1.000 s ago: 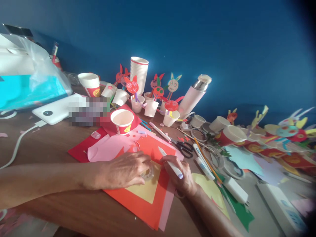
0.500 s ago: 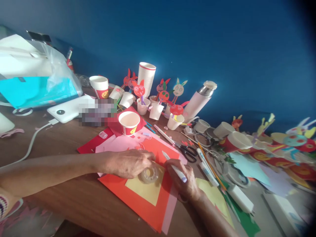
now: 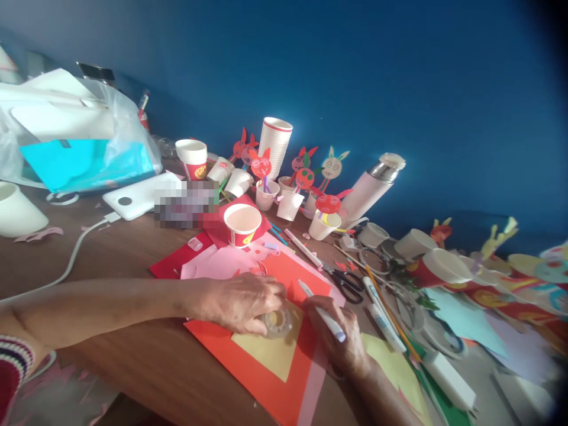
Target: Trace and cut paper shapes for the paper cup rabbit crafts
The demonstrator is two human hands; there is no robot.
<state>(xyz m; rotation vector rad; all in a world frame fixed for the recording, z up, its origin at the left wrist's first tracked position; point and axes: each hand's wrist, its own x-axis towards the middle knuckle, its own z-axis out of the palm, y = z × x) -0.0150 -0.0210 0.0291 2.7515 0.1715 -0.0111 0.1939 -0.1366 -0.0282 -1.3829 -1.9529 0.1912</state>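
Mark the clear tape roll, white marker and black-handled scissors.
Clear adhesive tape roll point(image 3: 285, 327), head view, on its rim.
White marker pen point(image 3: 332, 327), head view, on its barrel.
Black-handled scissors point(image 3: 341, 279), head view, on a finger loop.

A wooden table point(image 3: 133, 370) carries orange card point(image 3: 266, 370), paper cups point(image 3: 322, 226) and scissors point(image 3: 348, 286).

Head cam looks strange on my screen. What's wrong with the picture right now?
Head view: a pixelated block masks part of the wooden table; the top-right corner falls dark; the scene looks tilted and bowed; the lower-right edge is soft, while the left hand looks fairly sharp.
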